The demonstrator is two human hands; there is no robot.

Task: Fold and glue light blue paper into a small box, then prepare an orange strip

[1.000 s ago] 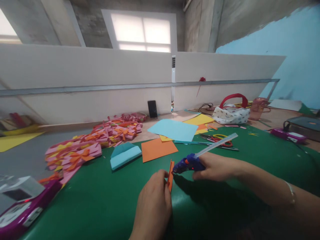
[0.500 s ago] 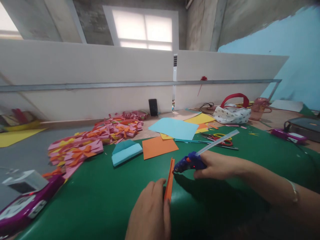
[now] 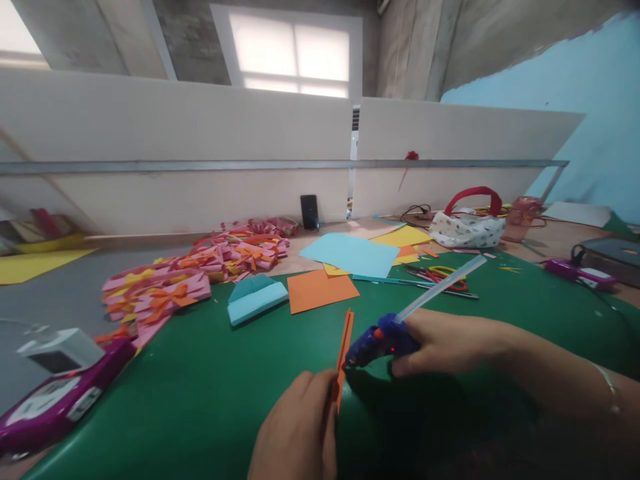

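Note:
My left hand (image 3: 300, 427) pinches the lower end of a folded orange paper strip (image 3: 344, 353), which stands on edge over the green mat (image 3: 210, 393). My right hand (image 3: 445, 341) grips a blue glue gun (image 3: 380, 337) with a clear glue stick (image 3: 440, 288) poking out of its back. The gun's nozzle touches the right side of the strip about halfway up.
On the left lie a pile of pink folded papers with orange bows (image 3: 195, 273) and a purple device (image 3: 55, 400). Beyond the hands are a light blue folded paper (image 3: 256, 299), orange sheet (image 3: 320, 291), blue sheet (image 3: 350, 255), scissors (image 3: 440, 275), a patterned bag (image 3: 467, 227) and a phone (image 3: 309, 211).
The strip has slid out longer from my left hand, which moved down and nearer. The glue gun stayed at the strip, its nozzle now lower along it.

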